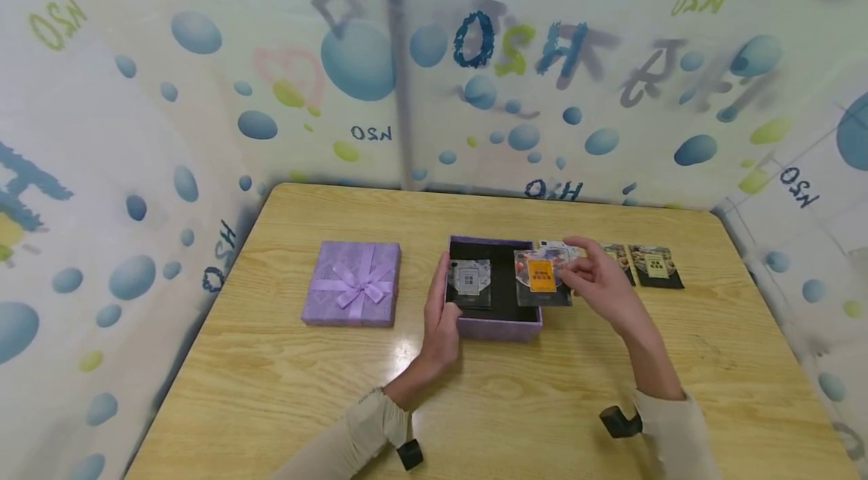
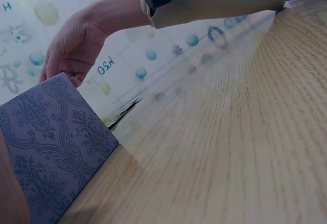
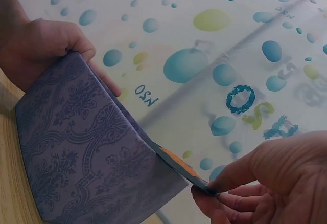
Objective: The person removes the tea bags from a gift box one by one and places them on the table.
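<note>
An open purple gift box (image 1: 499,329) with a dark inside stands mid-table. At its left wall, my left hand (image 1: 442,322) grips the near corner, fingers along the outer side; the right wrist view shows this left hand (image 3: 48,50) around the corner too. A flat packet with a grey label (image 1: 469,282) lies in the left part of the box. Over the box's right rim, my right hand (image 1: 600,284) pinches a flat packet with an orange label (image 1: 542,276) by its right edge. In the right wrist view, thumb and fingers hold this thin packet (image 3: 184,166) beside the box top.
A purple lid with a ribbon bow (image 1: 354,285) rests left of the box. Right of it, several similar flat packets lie in a row, one with a pale label (image 1: 655,266) at the end. Patterned curtains (image 1: 434,88) stand behind the wooden table (image 1: 542,405).
</note>
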### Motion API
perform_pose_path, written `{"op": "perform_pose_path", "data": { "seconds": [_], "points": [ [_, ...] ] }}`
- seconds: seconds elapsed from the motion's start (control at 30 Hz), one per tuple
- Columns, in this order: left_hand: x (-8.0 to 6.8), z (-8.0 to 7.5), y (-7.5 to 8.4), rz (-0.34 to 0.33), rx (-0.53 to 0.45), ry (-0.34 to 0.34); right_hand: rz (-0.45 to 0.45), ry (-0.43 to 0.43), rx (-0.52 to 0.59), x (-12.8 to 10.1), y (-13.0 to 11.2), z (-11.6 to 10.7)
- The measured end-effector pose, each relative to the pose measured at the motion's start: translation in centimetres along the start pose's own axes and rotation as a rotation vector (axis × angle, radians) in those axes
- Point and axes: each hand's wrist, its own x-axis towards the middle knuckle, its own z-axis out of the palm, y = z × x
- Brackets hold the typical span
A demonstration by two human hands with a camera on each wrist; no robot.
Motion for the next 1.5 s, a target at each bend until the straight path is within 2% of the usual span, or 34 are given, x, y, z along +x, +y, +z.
{"op": "perform_pose_path", "data": {
  "seconds": [0.33, 0.47, 0.63, 0.9, 1.2, 1.5],
  "points": [
    [0.0, -0.1, -0.1, 0.025, -0.002, -0.009, -0.032, 0.005, -0.003, -1.1, 0.0, -1.6],
    [0.0, -0.1, -0.1, 0.027, -0.003, -0.006, -0.020, 0.023, -0.017, -1.5, 0.4, -2.6],
    [0.0, -0.1, 0.2, 0.029, -0.004, -0.008, -0.013, 0.006, -0.010, -2.0, 1.0, -3.2],
    [0.0, -0.1, 0.3, 0.028, -0.009, -0.005, 0.024, -0.025, -0.002, -2.3, 2.8, -3.1],
    [-0.1, -0.1, 0.4, 0.000, -0.004, -0.011, 0.131, -0.122, 0.042, -1.6, 6.0, -2.8],
    [-0.1, -0.1, 0.1, 0.007, 0.006, -0.010, 0.134, -0.153, 0.007, -1.4, 7.3, -3.1]
  ]
}}
